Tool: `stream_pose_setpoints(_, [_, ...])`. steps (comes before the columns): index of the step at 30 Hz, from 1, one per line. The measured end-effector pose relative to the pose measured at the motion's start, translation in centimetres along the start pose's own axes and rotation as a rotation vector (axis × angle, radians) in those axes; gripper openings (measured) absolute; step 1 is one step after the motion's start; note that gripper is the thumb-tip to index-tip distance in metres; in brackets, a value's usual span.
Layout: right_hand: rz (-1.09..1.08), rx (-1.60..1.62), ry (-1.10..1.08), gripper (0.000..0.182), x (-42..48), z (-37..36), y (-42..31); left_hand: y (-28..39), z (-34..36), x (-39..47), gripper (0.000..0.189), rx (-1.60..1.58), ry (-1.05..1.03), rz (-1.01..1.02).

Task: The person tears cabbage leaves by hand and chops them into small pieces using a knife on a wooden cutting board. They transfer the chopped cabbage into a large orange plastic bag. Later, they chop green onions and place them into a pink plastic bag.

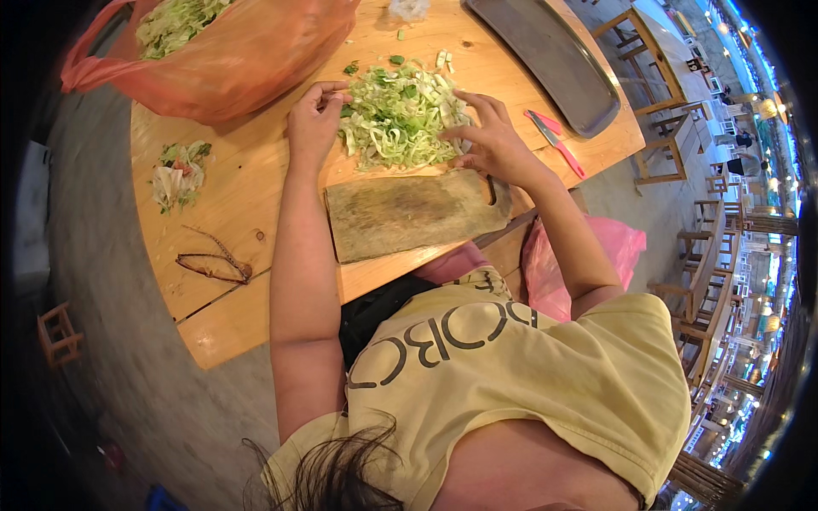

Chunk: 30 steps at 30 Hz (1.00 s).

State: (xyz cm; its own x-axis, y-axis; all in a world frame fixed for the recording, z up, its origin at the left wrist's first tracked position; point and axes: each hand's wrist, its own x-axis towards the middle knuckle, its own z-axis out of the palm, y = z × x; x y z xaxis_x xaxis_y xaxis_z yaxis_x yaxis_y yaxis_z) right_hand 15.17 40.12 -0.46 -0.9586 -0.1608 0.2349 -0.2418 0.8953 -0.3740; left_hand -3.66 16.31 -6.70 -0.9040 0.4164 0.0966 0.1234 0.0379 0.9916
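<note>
A loose pile of shredded lettuce (406,115) lies on the wooden table (255,191), beyond a worn wooden cutting board (415,207). My left hand (317,118) is at the pile's left edge, its fingers curled with thumb near forefinger; whether something small is between them cannot be told. At the right edge of the shreds, my right hand (489,137) has its fingers spread and curved, the tips touching the lettuce. A small knife with a pink handle (569,158) lies to the right of that hand, beside a pink sheath (546,121).
An orange plastic bag (255,64) with more lettuce stands at the upper left. A long dark tray (549,64) lies at the upper right. Lettuce scraps (179,175) and eyeglasses (214,265) are on the left. A pink plastic bag (613,246) sits below the table's right edge.
</note>
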Motion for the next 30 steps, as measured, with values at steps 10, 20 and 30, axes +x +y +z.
stream_pose_setpoints(10, [-0.064,0.073,-0.088,0.018,-0.2,0.3,0.9,0.4,0.0,-0.1,0.023,0.001,-0.013,-0.039])
stream_pose_setpoints(20, [-0.096,0.013,-0.016,0.014,0.7,1.5,0.6,0.3,0.0,-0.1,0.019,0.001,0.015,-0.009])
stream_pose_setpoints(30, [-0.208,-0.024,-0.086,0.025,5.2,-0.4,4.1,0.5,-0.1,0.1,0.022,0.074,-0.021,-0.054])
